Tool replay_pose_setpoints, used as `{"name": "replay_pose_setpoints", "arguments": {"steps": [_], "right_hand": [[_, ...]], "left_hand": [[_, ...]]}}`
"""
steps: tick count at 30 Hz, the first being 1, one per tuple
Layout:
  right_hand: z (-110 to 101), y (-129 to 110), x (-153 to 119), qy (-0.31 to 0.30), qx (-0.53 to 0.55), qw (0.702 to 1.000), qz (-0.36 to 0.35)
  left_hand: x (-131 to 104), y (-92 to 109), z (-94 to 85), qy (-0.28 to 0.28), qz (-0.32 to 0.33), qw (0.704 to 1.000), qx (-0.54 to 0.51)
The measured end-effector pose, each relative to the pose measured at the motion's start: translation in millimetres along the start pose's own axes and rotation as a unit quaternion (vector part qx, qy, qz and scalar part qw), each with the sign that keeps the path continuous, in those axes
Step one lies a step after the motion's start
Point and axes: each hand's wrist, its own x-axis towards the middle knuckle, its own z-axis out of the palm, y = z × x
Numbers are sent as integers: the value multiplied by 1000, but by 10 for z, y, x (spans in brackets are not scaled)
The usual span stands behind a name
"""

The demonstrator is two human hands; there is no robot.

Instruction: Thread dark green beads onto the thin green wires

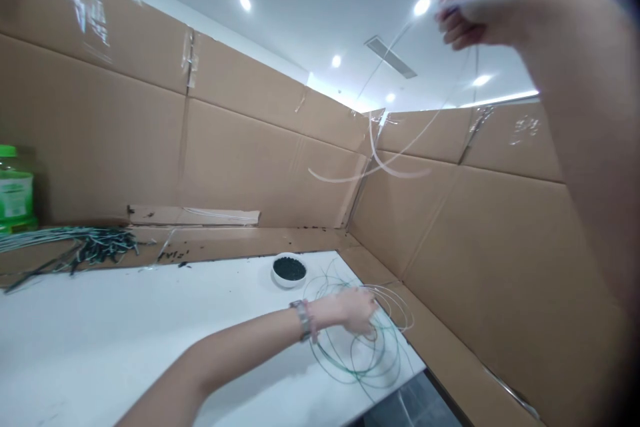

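Observation:
My right hand (467, 10) is raised high at the upper right, its fingers closed in a pinch. Pale thin cords (340, 180) hang from it and curve in front of the cardboard corner, blurred by motion. Low over the table's right end, my left hand (353, 310) has its fingers curled down into a loose coil of thin green and white cord (357, 372). Its fingertips are partly hidden, and a watch and a pink band circle that wrist. Just behind the coil stands a white bowl (289, 283) of small dark pieces.
Tall cardboard walls (250, 140) enclose the white table (125, 333) at the back and right. At the far left lie a bundle of dark-tipped cords (107, 243) and a green bottle (15, 193). A cardboard strip (165, 215) leans against the back wall.

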Motion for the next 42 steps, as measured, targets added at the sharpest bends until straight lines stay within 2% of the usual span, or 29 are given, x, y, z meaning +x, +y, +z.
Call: {"name": "replay_pose_setpoints", "arguments": {"steps": [1, 2, 3, 4, 5, 6, 7, 8, 9, 10, 11, 12, 13, 15, 16, 18, 20, 25, 28, 30, 33, 37, 39, 42], "right_hand": [[95, 9, -96, -18, -25, 1000, -1], [187, 26, -189, -46, -47, 998, -1], [275, 48, -279, -77, -65, 995, -2], [360, 72, -367, -112, -79, 991, 1], [443, 94, -453, -152, -87, 985, 6], [529, 112, -538, -192, -91, 977, 9], [619, 122, -622, -227, -95, 969, 7], [717, 122, -707, -258, -99, 961, 0], [824, 108, -791, -286, -105, 952, -16], [941, 82, -876, -311, -110, 944, -34], [1066, 44, -961, -338, -112, 933, -55], [1197, -2, -1045, -367, -111, 921, -75], [1330, -53, -1126, -394, -105, 909, -92], [1582, -144, -1274, -439, -86, 886, -122], [1694, -175, -1336, -451, -76, 879, -132], [1869, -194, -1423, -461, -55, 874, -140], [1976, -154, -1463, -467, -29, 874, -129], [2075, 47, -1449, -513, 51, 855, -52], [2141, 145, -1422, -540, 98, 836, -16], [2197, 209, -1396, -546, 125, 829, 7], [2270, 331, -1344, -545, 152, 824, 22], [2368, 520, -1264, -544, 155, 825, 6], [2435, 611, -1221, -533, 149, 833, 1], [2554, 739, -1170, -521, 149, 841, 6]], "left_hand": [[-238, 111, -172, -39, 63, 997, -30], [-534, 210, -369, -128, 176, 971, -97], [-875, 286, -587, -209, 241, 935, -153], [-1243, 334, -817, -254, 285, 905, -190], [-1612, 347, -1050, -258, 301, 891, -222], [-1955, 327, -1270, -214, 276, 898, -267], [-2249, 276, -1464, -113, 218, 920, -305], [-2476, 200, -1622, 35, 156, 933, -322], [-2627, 109, -1735, 203, 135, 915, -322], [-2706, 13, -1802, 398, 76, 855, -323], [-2722, -80, -1827, 524, 13, 791, -317], [-2693, -162, -1814, 568, -40, 761, -311], [-2638, -228, -1773, 551, -75, 765, -325], [-2526, -299, -1635, 450, -103, 790, -403], [-2496, -303, -1549, 399, -101, 789, -456], [-2518, -262, -1361, 312, -99, 766, -553], [-2638, -188, -1170, 286, -100, 722, -622], [-3043, -97, -820, 319, -125, 586, -735], [-3219, -115, -752, 332, -139, 515, -778], [-3332, -137, -742, 332, -147, 479, -799], [-3531, -183, -726, 345, -167, 434, -815], [-3818, -262, -650, 397, -195, 380, -812], [-3953, -290, -591, 411, -209, 374, -805], [-4153, -301, -487, 424, -234, 380, -788]]}}
